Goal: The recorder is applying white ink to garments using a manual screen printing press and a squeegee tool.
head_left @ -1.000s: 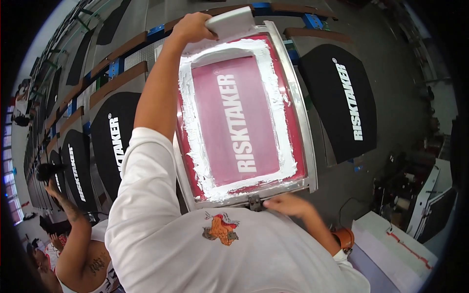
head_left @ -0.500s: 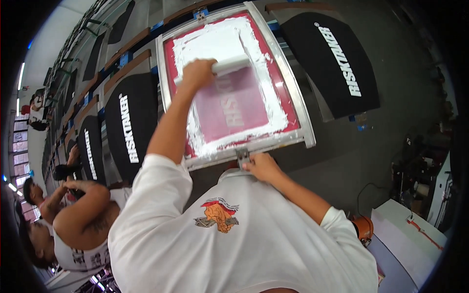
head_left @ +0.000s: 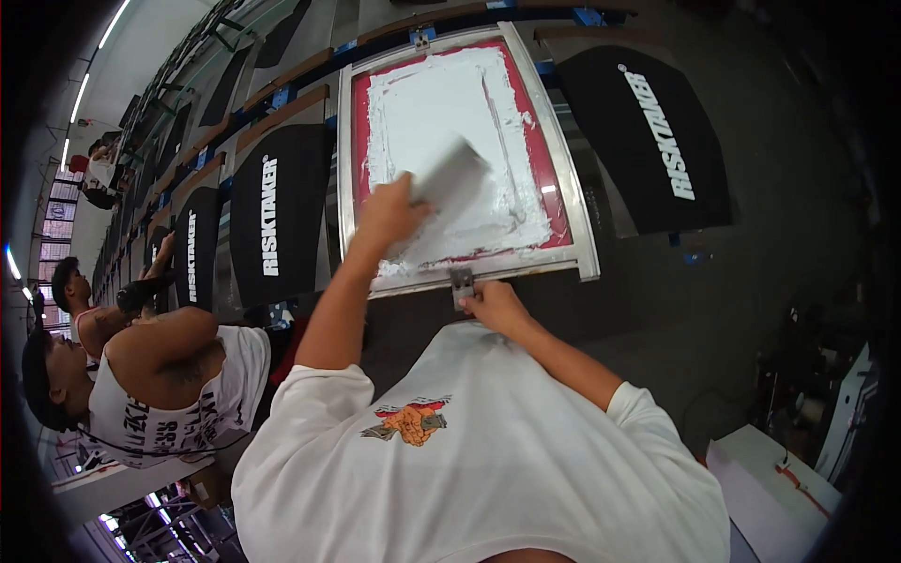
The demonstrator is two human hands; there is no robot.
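My left hand (head_left: 394, 214) is closed around the end of a pale squeegee (head_left: 455, 176), which is blurred and slants up to the right over the screen. Beneath it, thick white ink (head_left: 427, 98) covers the mesh, with ridges along its edges. A silver screen-printing frame (head_left: 552, 150) with red mesh borders (head_left: 531, 141) encloses the ink. At the near edge of the frame, my right hand (head_left: 499, 305) pinches a small grey metal clamp (head_left: 462, 287). What lies under the screen is hidden by the ink.
Black fabric panels with white lettering lie on boards to the left (head_left: 267, 220) and right (head_left: 657, 141). Two people stand close on my left, the nearer in a white sleeveless top (head_left: 188, 408). A white box (head_left: 774, 488) stands at the lower right.
The squeegee has moved nearer to me and turned to a slant. White ink now covers the pink see-through area where lettering showed. My right hand stays at the clamp; the view has shifted.
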